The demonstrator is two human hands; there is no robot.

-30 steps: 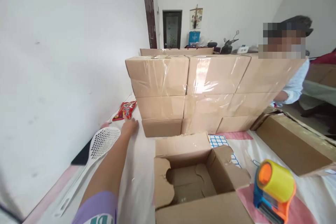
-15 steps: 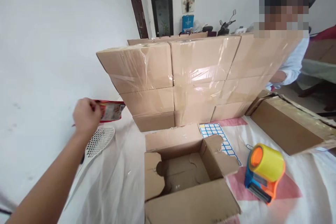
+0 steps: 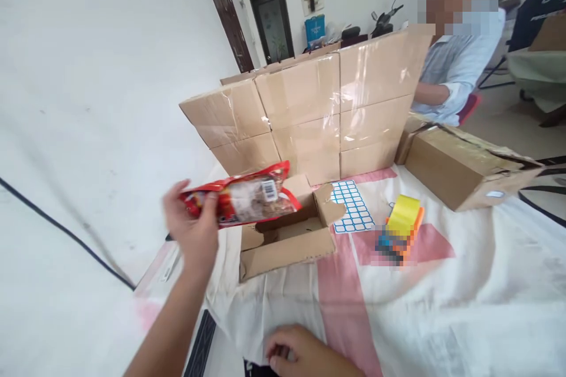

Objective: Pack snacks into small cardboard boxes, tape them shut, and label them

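Note:
My left hand (image 3: pixel 194 221) is closed on one end of a red plastic food packet (image 3: pixel 247 194) with a clear window and a barcode. The packet is held out to the right, above an uncovered small cardboard box (image 3: pixel 287 259) and partly hiding it. Inside, the visible part of that box shows bare cardboard. Low in the view, my right hand (image 3: pixel 305 353) rests near the cloth's front edge, its fingers loosely curled with a gap to the thumb. Nothing shows in it. Beside it lies a black thing (image 3: pixel 259 368), mostly cut off.
Behind the box stands a wall of taped cartons (image 3: pixel 305 106). To the right are a sheet of blue-bordered labels (image 3: pixel 352 206), a yellow tape roll in a dispenser (image 3: pixel 402 224) and a larger carton (image 3: pixel 455 159). A person in a light shirt (image 3: pixel 469 70) is behind the cartons.
My left hand has brought the packet from the left, by the wall, over to the small box. My right hand has come into view at the bottom. The view has shifted.

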